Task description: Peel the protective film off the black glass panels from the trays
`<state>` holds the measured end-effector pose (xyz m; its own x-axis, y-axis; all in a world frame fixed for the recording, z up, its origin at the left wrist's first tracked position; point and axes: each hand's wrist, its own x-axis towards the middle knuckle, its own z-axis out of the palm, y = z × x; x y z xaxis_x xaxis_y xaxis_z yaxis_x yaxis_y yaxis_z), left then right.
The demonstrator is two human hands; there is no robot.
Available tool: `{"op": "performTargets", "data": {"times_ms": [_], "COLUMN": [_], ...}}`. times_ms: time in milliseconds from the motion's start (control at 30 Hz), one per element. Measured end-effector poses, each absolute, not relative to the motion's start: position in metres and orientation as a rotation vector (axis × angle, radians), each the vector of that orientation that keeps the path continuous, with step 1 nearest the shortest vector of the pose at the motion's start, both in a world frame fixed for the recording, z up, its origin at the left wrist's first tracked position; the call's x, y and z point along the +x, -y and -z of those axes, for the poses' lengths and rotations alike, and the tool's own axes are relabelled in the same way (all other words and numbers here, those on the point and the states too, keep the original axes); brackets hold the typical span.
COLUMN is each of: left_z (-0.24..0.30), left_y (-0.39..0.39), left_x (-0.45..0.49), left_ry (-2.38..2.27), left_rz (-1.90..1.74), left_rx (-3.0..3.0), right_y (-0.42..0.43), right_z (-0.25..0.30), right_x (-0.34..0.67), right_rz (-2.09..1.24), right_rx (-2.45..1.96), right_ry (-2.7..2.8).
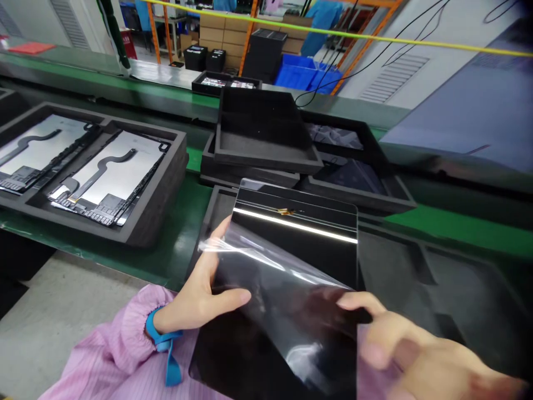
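Observation:
A black glossy screen panel is held tilted over the edge of the green conveyor. My left hand, in a pink sleeve with a blue wrist strap, grips the panel's left edge. A clear protective film lies partly lifted off the panel's face. My right hand pinches the film at its lower right, thumb on top. The panel's lower part is hidden behind the film's glare and my hands.
A black foam tray at left holds two panels lying back side up. Stacked empty black foam trays stand behind the panel. Another dark tray lies at right. The green conveyor runs across. Blue bins and cardboard boxes stand far back.

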<state>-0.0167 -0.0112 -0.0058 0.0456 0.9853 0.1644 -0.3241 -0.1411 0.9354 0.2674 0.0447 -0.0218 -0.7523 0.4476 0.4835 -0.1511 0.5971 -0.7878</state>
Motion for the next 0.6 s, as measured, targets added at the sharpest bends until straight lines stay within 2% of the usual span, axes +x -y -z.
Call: {"op": "performTargets", "data": {"times_ms": [67,133,300,367,467,600], "left_z": [0.01,0.013,0.016,0.016,0.016,0.018], "left_y": [0.007,0.002,-0.007,-0.006,-0.004,-0.004], "left_x": [-0.021,-0.024,-0.025,-0.025,-0.029,-0.032], "left_ry": [-0.824,-0.781,-0.76,-0.783,-0.827,-0.871], "left_rz": [-1.378,-1.315,-1.185,-1.202,-1.276,-1.348], "left_rx": [1.056,0.983,0.872,0.872,0.968,1.189], "right_y": [-0.052,-0.067,-0.118,-0.13,-0.136,-0.133], "right_z": [-0.001,-0.02,-0.042,-0.045,-0.045,-0.038], "right_x": [0.251,0.23,0.203,0.207,0.217,0.218], "right_rz": [-1.199,-1.174,-0.856,-0.616,-0.216,-0.204], "right_rx": [0.026,0.056,0.243,-0.124,-0.939,-1.452], "right_ry": [2.238,2.412,2.618,2.554,2.288,2.295]}}
